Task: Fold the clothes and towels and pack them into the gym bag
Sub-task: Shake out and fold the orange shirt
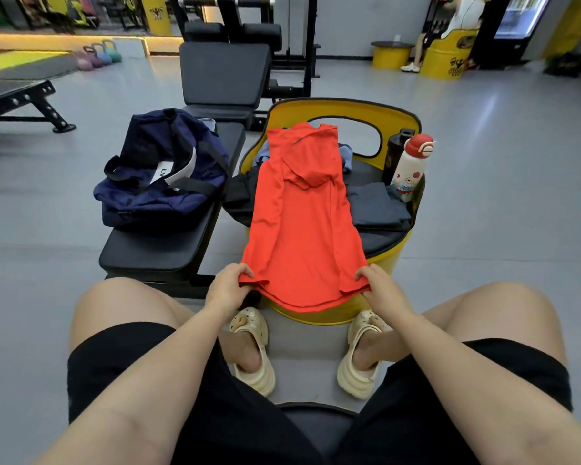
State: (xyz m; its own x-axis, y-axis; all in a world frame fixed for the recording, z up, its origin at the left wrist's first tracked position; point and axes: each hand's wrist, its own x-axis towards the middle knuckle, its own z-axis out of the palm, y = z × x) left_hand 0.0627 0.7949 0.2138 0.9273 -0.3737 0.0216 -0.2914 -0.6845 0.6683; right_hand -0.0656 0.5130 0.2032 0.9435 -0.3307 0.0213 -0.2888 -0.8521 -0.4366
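Red hooded top [302, 226] laid flat, hood away from the person, over a yellow barrel seat [342, 110] used as the tabletop. Sleeves look already turned in, so the garment reads as a long narrow strip; likely spread this way to give a flat surface for the next fold.

Left hand [227, 285] pinches the near hem corner at 7 o'clock of the top; right hand [381, 286] pinches the opposite corner at 5 o'clock. Both are clamped on the cloth, fingers over, thumbs under. Two-corner hold probably meant to lift the hem evenly toward the hood.

Gym bag [158, 176], navy, sits unzipped on a black bench [155, 253] at 10 o'clock of the top, mouth up, within reach for packing.

Count:
- red top: one
- folded dark grey piece [376, 204]: one, at 3 o'clock
- black garment [239, 196]: one, at 9 o'clock, partly under the top
- blue cloth [347, 156]: one, edges only showing
- bottles: two, white with red cap [411, 166], black one [396, 142] behind it

Bag contents cannot be told.
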